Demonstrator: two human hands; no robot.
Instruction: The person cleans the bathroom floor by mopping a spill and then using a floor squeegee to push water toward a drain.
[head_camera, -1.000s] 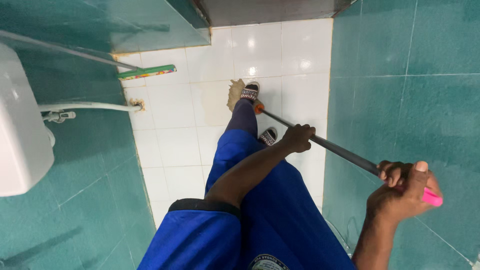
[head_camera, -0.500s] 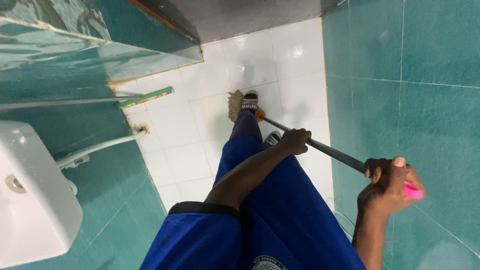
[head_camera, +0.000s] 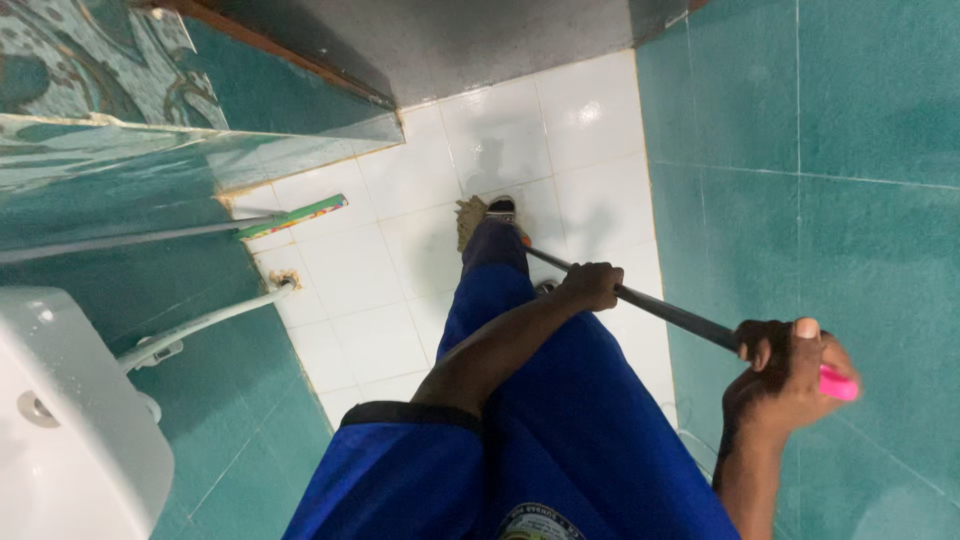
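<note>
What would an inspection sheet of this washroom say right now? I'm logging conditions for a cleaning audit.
Surface: white tiled floor, glossy, grout lines stained near the left wall.
Job's things: mop pole, dark, pink end grip; mop head on the floor by the front foot.
Clutter: green stick lying at the left wall's foot.
Hands: left hand closed round mid-pole; right hand closed round the pink end.
Cables: nothing seen; a white hose runs along the left wall.
Surroundings: teal wall tiles, white fixture at lower left.
</note>
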